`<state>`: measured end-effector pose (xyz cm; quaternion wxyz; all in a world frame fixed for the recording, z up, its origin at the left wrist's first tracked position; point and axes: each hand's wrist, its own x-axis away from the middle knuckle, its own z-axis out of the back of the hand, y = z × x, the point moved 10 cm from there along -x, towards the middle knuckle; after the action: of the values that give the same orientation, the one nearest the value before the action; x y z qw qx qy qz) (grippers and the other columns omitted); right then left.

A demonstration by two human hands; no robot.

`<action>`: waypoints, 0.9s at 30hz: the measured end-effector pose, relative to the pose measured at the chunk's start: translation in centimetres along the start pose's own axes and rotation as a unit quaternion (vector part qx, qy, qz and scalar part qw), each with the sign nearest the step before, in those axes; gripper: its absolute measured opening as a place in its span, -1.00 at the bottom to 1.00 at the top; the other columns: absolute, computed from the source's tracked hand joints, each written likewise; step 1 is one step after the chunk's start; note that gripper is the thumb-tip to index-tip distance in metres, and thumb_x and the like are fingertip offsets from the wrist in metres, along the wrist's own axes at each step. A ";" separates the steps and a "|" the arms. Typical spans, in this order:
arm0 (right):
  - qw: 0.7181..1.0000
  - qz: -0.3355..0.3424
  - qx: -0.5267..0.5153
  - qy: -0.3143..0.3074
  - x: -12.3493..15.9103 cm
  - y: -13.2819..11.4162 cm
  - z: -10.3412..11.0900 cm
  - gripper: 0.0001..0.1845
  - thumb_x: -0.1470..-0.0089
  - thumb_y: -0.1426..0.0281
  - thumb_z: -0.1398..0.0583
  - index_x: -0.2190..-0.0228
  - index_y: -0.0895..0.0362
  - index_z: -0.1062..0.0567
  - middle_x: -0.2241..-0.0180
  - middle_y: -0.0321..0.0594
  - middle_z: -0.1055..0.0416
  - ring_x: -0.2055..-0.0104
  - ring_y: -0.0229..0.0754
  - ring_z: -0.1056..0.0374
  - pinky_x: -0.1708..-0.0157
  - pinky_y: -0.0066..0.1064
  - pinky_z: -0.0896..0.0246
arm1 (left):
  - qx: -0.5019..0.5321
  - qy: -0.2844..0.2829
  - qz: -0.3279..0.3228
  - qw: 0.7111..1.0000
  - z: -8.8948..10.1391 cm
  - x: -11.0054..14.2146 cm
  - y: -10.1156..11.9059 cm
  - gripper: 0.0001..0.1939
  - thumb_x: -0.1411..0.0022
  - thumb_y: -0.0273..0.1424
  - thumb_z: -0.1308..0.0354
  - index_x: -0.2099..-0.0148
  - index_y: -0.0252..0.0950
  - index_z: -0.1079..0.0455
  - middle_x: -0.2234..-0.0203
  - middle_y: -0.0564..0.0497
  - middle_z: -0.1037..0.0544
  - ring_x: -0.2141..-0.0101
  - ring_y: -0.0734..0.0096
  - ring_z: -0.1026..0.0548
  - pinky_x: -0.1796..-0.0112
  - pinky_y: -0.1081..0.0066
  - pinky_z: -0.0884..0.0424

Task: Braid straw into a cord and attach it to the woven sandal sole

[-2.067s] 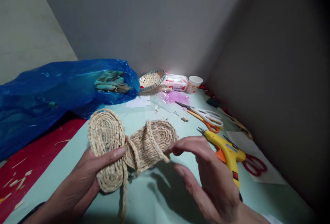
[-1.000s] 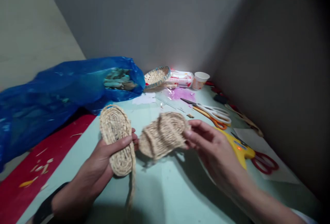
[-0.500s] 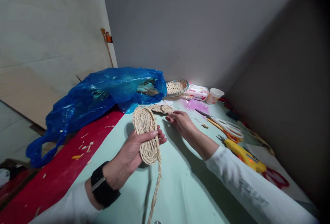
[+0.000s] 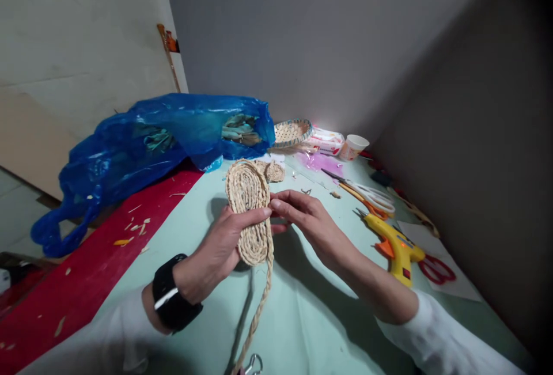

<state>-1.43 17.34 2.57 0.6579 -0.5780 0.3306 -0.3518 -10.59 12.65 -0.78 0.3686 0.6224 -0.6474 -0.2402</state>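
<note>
My left hand (image 4: 216, 248) holds an oval straw-braid sole (image 4: 247, 190) upright, thumb across its front and fingers behind. A loose tail of braid (image 4: 262, 300) hangs from the sole's lower right side toward the table's near edge. At the sole's right edge, beside my left thumb, my right hand (image 4: 309, 219) is closed in a pinch on the braid. Behind the sole lies a small woven straw slipper (image 4: 275, 171), partly hidden by it. A metal clip (image 4: 254, 363) shows at the bottom, by the end of the braid.
A blue plastic bag (image 4: 173, 133) of dried strands lies at left, over a red cloth (image 4: 108, 254) with scraps. A shallow basket (image 4: 292, 133), a tissue pack (image 4: 325, 140) and a paper cup (image 4: 355, 147) stand behind. White-handled scissors (image 4: 375, 197), a yellow glue gun (image 4: 400, 245) and red-handled scissors (image 4: 437, 270) lie right.
My right hand took the woven slipper, set it down farther back on the table and let go. It has come back to the sole's edge. The view has swung left.
</note>
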 end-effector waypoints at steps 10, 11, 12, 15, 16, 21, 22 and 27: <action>0.997 0.009 -0.011 -0.080 1.2 0.3 -2.0 -0.81 -0.07 0.28 -0.25 0.40 0.18 -0.53 0.39 -0.26 -0.45 0.31 -0.24 -0.34 0.22 -0.37 -0.26 | 0.007 0.025 0.051 0.998 0.3 -0.5 -1.2 -0.74 -0.09 -0.63 -0.21 0.12 -0.49 -0.52 0.35 -0.11 -0.65 0.38 0.37 -0.58 0.24 0.41 -0.49; 0.996 0.000 -0.015 -0.089 1.1 0.5 -2.2 -0.83 -0.04 0.30 -0.26 0.42 0.17 -0.52 0.41 -0.28 -0.44 0.33 -0.24 -0.33 0.24 -0.37 -0.25 | 0.010 0.022 0.061 0.998 0.1 -0.5 -1.3 -0.72 -0.09 -0.63 -0.20 0.10 -0.49 -0.52 0.37 -0.10 -0.65 0.41 0.38 -0.57 0.28 0.42 -0.48; 0.995 -0.011 -0.025 -0.093 1.1 0.8 -2.4 -0.84 -0.01 0.31 -0.28 0.44 0.17 -0.52 0.44 -0.30 -0.44 0.36 -0.26 -0.32 0.25 -0.38 -0.24 | 0.014 0.015 0.070 0.997 -0.1 -0.5 -1.4 -0.70 -0.09 -0.64 -0.19 0.09 -0.49 -0.52 0.39 -0.09 -0.64 0.44 0.39 -0.57 0.31 0.44 -0.48; 0.991 -0.054 -0.078 -0.096 0.9 1.8 -2.7 -0.84 0.07 0.33 -0.31 0.49 0.18 -0.51 0.48 -0.32 -0.42 0.41 -0.28 -0.30 0.27 -0.39 -0.23 | 0.023 0.002 0.093 0.995 -0.6 -0.4 -1.7 -0.71 -0.10 -0.65 -0.17 0.09 -0.49 -0.52 0.43 -0.09 -0.64 0.52 0.43 -0.54 0.40 0.46 -0.47; 0.988 -0.070 -0.097 -0.097 0.9 2.2 -2.8 -0.82 0.09 0.32 -0.33 0.51 0.18 -0.50 0.50 -0.32 -0.41 0.41 -0.29 -0.31 0.27 -0.39 -0.23 | 0.022 -0.002 0.100 0.995 -0.6 -0.4 -1.8 -0.72 -0.10 -0.65 -0.17 0.11 -0.50 -0.53 0.44 -0.09 -0.64 0.53 0.43 -0.54 0.42 0.46 -0.48; 0.974 -0.127 -0.168 -0.077 1.0 2.9 -2.5 -0.67 0.31 0.33 -0.44 0.63 0.20 -0.41 0.57 -0.35 -0.35 0.47 -0.32 -0.28 0.35 -0.43 -0.20 | 0.016 -0.014 0.112 0.993 -0.5 -0.6 -2.2 -0.80 -0.10 -0.58 -0.23 0.18 -0.48 -0.55 0.44 -0.10 -0.63 0.47 0.40 -0.55 0.36 0.45 -0.50; 0.973 -0.133 -0.174 -0.070 1.0 2.9 -2.3 -0.66 0.34 0.33 -0.45 0.63 0.21 -0.41 0.57 -0.35 -0.36 0.48 -0.33 -0.27 0.38 -0.45 -0.18 | 0.014 -0.013 0.106 0.994 -0.4 -0.6 -2.1 -0.81 -0.10 -0.57 -0.23 0.19 -0.48 -0.55 0.43 -0.10 -0.63 0.45 0.40 -0.55 0.33 0.45 -0.50; 0.975 -0.145 -0.168 -0.026 1.2 3.6 0.4 -0.66 0.30 0.27 -0.45 0.58 0.22 -0.47 0.58 -0.33 -0.37 0.52 -0.35 -0.21 0.44 -0.44 -0.10 | -0.035 -0.078 0.068 0.994 -1.7 -0.3 -1.3 -0.76 -0.20 -0.46 -0.20 0.06 -0.37 -0.51 0.21 -0.11 -0.61 0.27 0.37 -0.53 0.21 0.42 -0.46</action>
<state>-0.16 16.79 -0.95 0.5017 -0.7311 0.2806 -0.3675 -8.44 13.01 -0.82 0.3541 0.5430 -0.7063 -0.2847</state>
